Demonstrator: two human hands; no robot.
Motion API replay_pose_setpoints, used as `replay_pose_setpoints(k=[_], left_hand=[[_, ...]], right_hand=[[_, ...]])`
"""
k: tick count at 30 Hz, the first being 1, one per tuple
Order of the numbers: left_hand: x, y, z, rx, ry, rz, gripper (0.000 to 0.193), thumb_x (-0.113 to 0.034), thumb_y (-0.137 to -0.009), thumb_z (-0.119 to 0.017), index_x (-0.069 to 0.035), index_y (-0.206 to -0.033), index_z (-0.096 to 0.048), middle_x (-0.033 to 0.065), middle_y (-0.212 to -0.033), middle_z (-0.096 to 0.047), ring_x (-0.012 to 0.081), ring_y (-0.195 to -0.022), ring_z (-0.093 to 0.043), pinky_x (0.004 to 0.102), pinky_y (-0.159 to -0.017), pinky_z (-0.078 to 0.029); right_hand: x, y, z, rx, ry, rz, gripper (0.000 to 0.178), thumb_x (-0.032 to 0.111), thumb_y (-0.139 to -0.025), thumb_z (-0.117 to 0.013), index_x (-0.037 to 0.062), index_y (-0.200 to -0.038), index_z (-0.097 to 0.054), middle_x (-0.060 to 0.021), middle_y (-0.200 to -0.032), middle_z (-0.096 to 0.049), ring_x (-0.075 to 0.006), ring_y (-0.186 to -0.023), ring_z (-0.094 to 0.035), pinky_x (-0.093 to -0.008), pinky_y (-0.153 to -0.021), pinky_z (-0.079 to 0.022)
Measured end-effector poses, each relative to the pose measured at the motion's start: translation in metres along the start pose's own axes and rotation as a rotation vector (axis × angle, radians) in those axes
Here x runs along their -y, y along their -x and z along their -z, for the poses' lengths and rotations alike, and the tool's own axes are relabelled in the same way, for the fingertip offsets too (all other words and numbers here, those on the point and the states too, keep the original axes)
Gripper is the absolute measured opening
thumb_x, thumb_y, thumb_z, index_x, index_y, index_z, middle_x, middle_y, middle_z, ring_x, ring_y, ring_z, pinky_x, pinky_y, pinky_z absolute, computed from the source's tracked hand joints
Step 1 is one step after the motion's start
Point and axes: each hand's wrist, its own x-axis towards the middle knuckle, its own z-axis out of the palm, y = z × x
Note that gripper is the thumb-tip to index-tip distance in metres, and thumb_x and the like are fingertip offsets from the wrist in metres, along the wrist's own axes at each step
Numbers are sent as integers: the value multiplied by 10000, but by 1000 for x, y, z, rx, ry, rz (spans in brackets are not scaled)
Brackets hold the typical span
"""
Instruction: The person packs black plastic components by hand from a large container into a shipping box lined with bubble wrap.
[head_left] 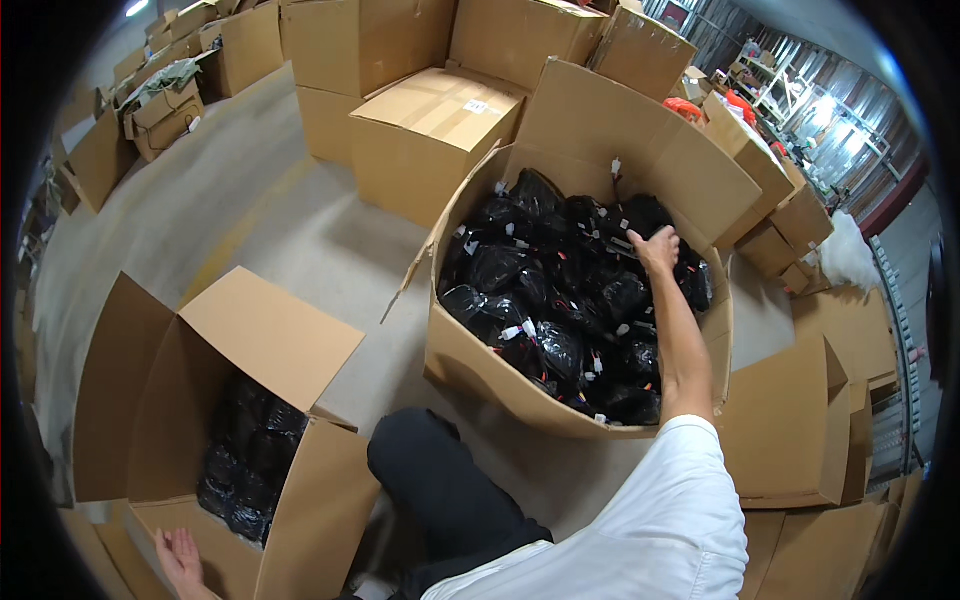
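Note:
My right hand (pixel 656 248) reaches into the far side of a large open carton (pixel 500 370). Its fingers curl onto a black plastic-wrapped bundle (pixel 645 212), their tips partly hidden against it. Many similar black bundles (pixel 500 268) fill that carton, with white connectors and short coloured wires poking out. One white connector (pixel 615 166) sticks up on its wire just beyond my right hand. My left hand (pixel 180 558) is at the near edge of a second open carton (pixel 320 510), palm up, fingers stretched and holding nothing. Inside that carton lie more black bundles (pixel 250 455).
A closed, taped carton (pixel 420 140) stands behind, with taller cartons (pixel 400 45) stacked beyond it. Carton flaps (pixel 270 330) spread outward on the left. More cartons (pixel 780 430) stand at right, near a metal rail (pixel 900 350). My bent knee (pixel 415 450) is between the two open cartons.

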Motion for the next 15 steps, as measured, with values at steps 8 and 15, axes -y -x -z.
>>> replay_pose_setpoints(k=[8,15], left_hand=[[26,95,-16,143,-467,-516,370,-308,-996,-543,36,-1132,-543,162,-984,-659,243,-894,-652,331,-770,-559],[8,120,-68,-46,-31,-176,728,-250,-949,-623,38,-1492,-233,315,-1494,-316,436,-1343,-412,506,-1098,-394]], right_hand=[[-53,-77,-42,172,73,198,741,631,-797,-679,-110,-807,-690,-321,-945,-675,-411,-961,-635,-454,-919,-464],[-51,-115,-138,-240,-497,287,839,374,-792,-819,-79,-1394,-451,-226,-1417,-509,-348,-1294,-498,-407,-1100,-357]])
